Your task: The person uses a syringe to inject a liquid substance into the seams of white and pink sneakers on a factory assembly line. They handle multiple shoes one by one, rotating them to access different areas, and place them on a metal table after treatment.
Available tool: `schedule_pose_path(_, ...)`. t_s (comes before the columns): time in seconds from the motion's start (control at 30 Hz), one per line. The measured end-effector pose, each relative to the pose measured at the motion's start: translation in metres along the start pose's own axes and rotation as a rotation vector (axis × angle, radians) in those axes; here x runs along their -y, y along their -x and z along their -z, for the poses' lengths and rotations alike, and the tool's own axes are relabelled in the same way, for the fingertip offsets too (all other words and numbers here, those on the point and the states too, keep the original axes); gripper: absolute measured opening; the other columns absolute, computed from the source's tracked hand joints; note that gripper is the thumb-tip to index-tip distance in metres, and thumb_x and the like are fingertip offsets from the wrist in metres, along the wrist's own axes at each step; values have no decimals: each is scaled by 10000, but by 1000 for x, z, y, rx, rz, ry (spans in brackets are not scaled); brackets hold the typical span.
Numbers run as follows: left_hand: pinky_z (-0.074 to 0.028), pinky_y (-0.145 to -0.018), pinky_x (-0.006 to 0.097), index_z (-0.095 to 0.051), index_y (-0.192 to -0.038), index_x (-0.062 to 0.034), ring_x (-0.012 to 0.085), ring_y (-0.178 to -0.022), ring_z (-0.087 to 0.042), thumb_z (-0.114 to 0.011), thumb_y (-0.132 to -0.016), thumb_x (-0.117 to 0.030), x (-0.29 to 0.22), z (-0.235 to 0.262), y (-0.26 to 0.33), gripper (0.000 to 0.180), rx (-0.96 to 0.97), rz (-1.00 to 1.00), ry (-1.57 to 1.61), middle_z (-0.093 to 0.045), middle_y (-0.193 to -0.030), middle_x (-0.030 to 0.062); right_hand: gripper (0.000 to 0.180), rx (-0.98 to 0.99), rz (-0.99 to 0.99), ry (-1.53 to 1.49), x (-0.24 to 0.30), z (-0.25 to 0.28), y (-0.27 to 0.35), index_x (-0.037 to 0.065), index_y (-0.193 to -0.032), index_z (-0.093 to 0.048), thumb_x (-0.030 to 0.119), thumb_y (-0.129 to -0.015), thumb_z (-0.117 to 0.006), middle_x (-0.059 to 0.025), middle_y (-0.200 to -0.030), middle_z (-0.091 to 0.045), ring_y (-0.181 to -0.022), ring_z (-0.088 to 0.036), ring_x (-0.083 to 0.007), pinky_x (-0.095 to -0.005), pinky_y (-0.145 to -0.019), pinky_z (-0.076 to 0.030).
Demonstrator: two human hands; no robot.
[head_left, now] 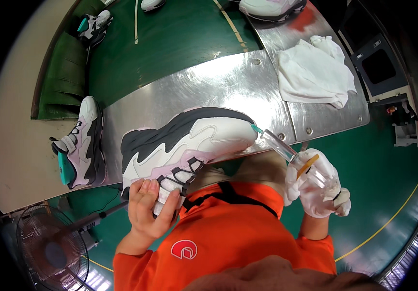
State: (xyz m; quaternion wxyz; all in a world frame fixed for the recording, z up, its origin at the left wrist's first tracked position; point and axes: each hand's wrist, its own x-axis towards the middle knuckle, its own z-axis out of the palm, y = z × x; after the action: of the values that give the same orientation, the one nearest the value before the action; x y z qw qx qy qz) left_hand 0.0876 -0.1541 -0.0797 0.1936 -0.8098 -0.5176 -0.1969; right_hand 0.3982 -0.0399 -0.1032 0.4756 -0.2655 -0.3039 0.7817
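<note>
A white, pink and black sneaker (170, 148) is tipped on its side above the metal plate's front edge, its toe to the right. My bare left hand (148, 206) grips it around the tongue and collar, near the black laces. In a white glove, my right hand (319, 182) is wrapped round a clear syringe (281, 145) with a green tip (256, 128). The tip meets the toe where the upper joins the black sole; whether it touches cannot be told exactly. An amber-coloured band (308, 166) crosses the syringe barrel under my fingers.
A matching sneaker (82, 145) stands to the left on the metal plate (218, 77). A white cloth (315, 72) lies at the right. More shoes (95, 26) sit on the green belt (180, 34) and at the far edge (272, 8). A fan (54, 250) stands at lower left.
</note>
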Motion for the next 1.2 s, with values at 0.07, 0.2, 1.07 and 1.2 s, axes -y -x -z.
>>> schedule_pose_path(0.07, -561, -761, 506, -669, -1059, -69, 336, -958, -575, -811, -634, -23, -1, 0, 0, 451, -6, -4, -8, -526, -1092, 178, 1194, -13, 34, -43, -6, -4, 7, -136, -1301, -419, 621, -469, -819, -229, -812, -572, -543, -559, -270, -370, -447, -526)
schedule_pose_path(0.2, -556, -758, 502, -676, -1050, -60, 336, -956, -568, -816, -625, -19, -1, -4, 2, 450, -31, -10, 3, -525, -1091, 179, 1199, -47, 35, -115, -11, -9, 18, -149, -1329, -396, 559, -458, -817, -268, -890, -566, -573, -582, -303, -406, -487, -562)
schedule_pose_path(1.07, -473, -713, 352, -660, -996, -44, 270, -821, -577, -803, -580, -5, 82, 6, -130, 442, 400, 286, 375, -586, -888, 83, 1005, 335, 246, 320, -81, 15, -23, -34, -1357, -415, 79, -486, -905, -121, -1212, -544, -912, -548, -160, -230, -659, -490)
schedule_pose_path(1.2, -476, -739, 336, -659, -987, -46, 256, -839, -587, -816, -549, -32, 102, -9, -145, 466, 499, 385, 469, -596, -891, 70, 985, 349, 214, 255, -90, 21, -29, -28, -1357, -420, 73, -507, -908, -108, -1221, -540, -922, -541, -135, -224, -685, -497)
